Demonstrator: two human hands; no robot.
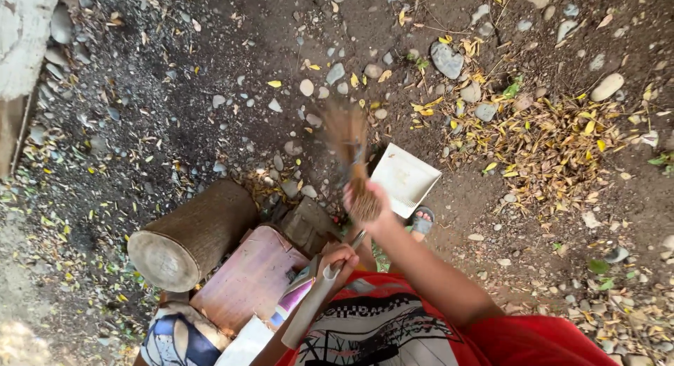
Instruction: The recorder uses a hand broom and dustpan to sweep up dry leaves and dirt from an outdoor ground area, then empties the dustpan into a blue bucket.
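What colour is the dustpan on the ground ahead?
White; the dustpan shows clearly in the head view, beside the broom.

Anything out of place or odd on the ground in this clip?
Nothing damaged or spilled. The stick broom in the right hand is motion-blurred. The white dustpan sits tilted on the dirt, apart from the heap of yellow leaves. The left hand grips a pale handle. A log lies on its side.
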